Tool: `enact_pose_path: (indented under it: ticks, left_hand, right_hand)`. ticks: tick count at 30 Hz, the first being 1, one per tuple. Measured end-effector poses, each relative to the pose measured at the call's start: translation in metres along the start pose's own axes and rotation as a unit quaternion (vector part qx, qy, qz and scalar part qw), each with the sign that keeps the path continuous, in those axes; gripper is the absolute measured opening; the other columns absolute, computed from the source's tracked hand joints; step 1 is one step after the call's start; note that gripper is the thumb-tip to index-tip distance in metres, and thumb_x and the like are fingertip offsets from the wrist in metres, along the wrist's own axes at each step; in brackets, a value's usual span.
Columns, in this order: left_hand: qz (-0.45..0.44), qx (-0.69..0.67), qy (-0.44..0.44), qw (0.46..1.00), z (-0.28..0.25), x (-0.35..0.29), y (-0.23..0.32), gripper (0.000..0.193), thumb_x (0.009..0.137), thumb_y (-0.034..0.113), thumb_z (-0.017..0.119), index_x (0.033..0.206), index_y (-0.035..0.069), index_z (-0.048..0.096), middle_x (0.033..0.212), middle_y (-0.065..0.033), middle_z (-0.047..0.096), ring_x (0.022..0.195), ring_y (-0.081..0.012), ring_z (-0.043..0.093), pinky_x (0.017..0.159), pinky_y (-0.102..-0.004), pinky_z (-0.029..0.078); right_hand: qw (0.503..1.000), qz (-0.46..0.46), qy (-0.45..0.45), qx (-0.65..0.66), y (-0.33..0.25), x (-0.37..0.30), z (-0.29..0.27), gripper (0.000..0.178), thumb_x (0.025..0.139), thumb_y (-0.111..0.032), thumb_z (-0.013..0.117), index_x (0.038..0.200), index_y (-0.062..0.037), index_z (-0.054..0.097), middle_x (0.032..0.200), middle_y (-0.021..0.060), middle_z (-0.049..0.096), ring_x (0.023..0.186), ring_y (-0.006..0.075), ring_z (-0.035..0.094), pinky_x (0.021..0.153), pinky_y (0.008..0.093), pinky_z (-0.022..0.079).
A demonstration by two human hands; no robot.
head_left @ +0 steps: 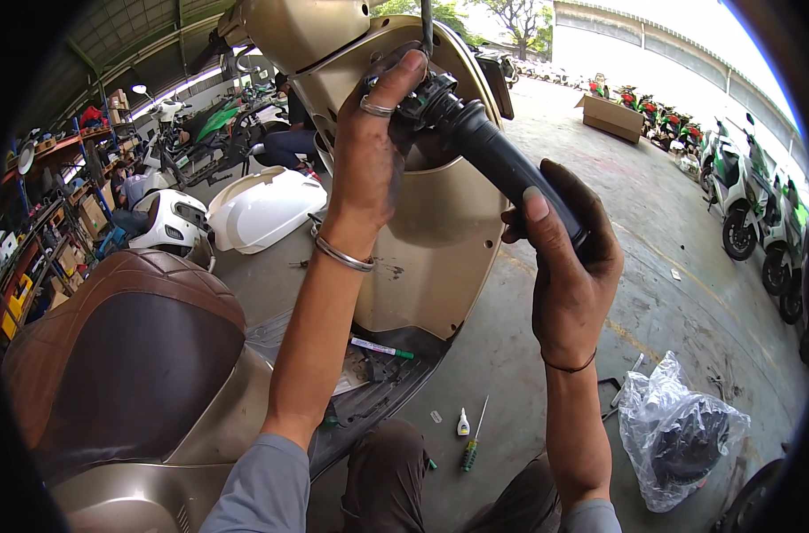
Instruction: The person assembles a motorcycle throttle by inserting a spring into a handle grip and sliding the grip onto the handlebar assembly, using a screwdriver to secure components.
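Note:
A black throttle grip [502, 164] slants across the upper middle, in front of the gold front panel [431, 231] of a scooter. My left hand [366, 147] is closed round its upper left end, where a dark ribbed collar and fitting show, and the thumb presses on top. A dark cable [427, 27] runs upward from beside that thumb. Around the grip's lower right end my right hand [575, 249] is closed, its thumb lying along the near side. What the left fingers press on underneath is hidden.
The brown scooter seat [147, 346] fills the lower left. A green-and-white marker [382, 348] lies on the footboard. On the floor are a screwdriver [472, 449], a small white bottle [463, 423] and a clear plastic bag [675, 435] with something black inside. Parked scooters [742, 191] line the right.

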State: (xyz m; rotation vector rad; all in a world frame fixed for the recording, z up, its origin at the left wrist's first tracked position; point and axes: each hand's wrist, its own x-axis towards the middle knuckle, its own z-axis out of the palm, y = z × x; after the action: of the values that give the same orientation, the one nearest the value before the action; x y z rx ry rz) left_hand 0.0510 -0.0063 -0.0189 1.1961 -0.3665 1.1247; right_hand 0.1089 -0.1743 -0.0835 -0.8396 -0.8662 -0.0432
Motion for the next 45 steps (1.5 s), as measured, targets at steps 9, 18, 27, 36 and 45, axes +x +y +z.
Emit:
enact_pose_path:
  ticks: [9, 18, 27, 36, 45]
  left_hand:
    - [-0.004, -0.012, -0.011, 1.0, 0.001, 0.0, 0.006, 0.031, 0.092, 0.028, 0.068, 0.111, 0.004, 0.064, 0.095, -0.0025, 0.065, 0.085, -0.0112, 0.063, 0.082, -0.0273, 0.05]
    - [0.017, 0.018, -0.001, 1.0, 0.003, -0.003, 0.011, 0.03, 0.093, 0.029, 0.066, 0.109, 0.004, 0.064, 0.093, -0.0025, 0.066, 0.084, -0.0116, 0.064, 0.08, -0.0268, 0.051]
    - [-0.008, -0.055, -0.014, 0.998, -0.006, 0.005, 0.015, 0.034, 0.098, 0.037, 0.054, 0.111, 0.006, 0.061, 0.094, -0.0078, 0.07, 0.085, -0.0182, 0.07, 0.083, -0.0318, 0.056]
    - [-0.065, -0.069, 0.01, 0.995, -0.014, 0.009, 0.017, 0.037, 0.097, 0.041, 0.051, 0.107, 0.007, 0.063, 0.094, -0.0084, 0.071, 0.085, -0.0202, 0.07, 0.081, -0.0326, 0.056]
    - [-0.115, -0.128, 0.002, 0.985, -0.018, 0.012, 0.017, 0.038, 0.097, 0.04, 0.052, 0.108, 0.006, 0.064, 0.095, -0.009, 0.071, 0.089, -0.0215, 0.07, 0.083, -0.0373, 0.056]
  right_hand:
    - [0.986, -0.103, -0.015, -0.131, 0.002, 0.002, 0.0, 0.042, 0.086, -0.014, 0.077, 0.119, 0.0052, 0.061, 0.098, 0.0131, 0.069, 0.082, 0.0135, 0.065, 0.076, 0.0245, 0.052]
    - [0.998, 0.021, -0.061, -0.022, -0.012, 0.006, 0.007, 0.049, 0.087, -0.017, 0.074, 0.125, 0.0084, 0.057, 0.1, 0.0154, 0.067, 0.081, 0.0182, 0.067, 0.07, 0.0286, 0.055]
    - [0.984, 0.134, -0.121, 0.011, -0.046, 0.012, 0.029, 0.05, 0.085, -0.02, 0.076, 0.122, 0.009, 0.059, 0.072, 0.0075, 0.063, 0.05, 0.0098, 0.058, 0.038, 0.0236, 0.041]
    - [0.985, 0.088, -0.132, -0.066, -0.048, 0.011, 0.042, 0.045, 0.087, -0.02, 0.072, 0.121, 0.0077, 0.06, 0.081, 0.0073, 0.063, 0.045, 0.0084, 0.051, 0.033, 0.0225, 0.033]
    - [0.983, 0.121, -0.121, -0.065, -0.061, 0.011, 0.047, 0.046, 0.088, -0.023, 0.07, 0.12, 0.0072, 0.06, 0.079, 0.0085, 0.063, 0.045, 0.0093, 0.053, 0.034, 0.0233, 0.036]
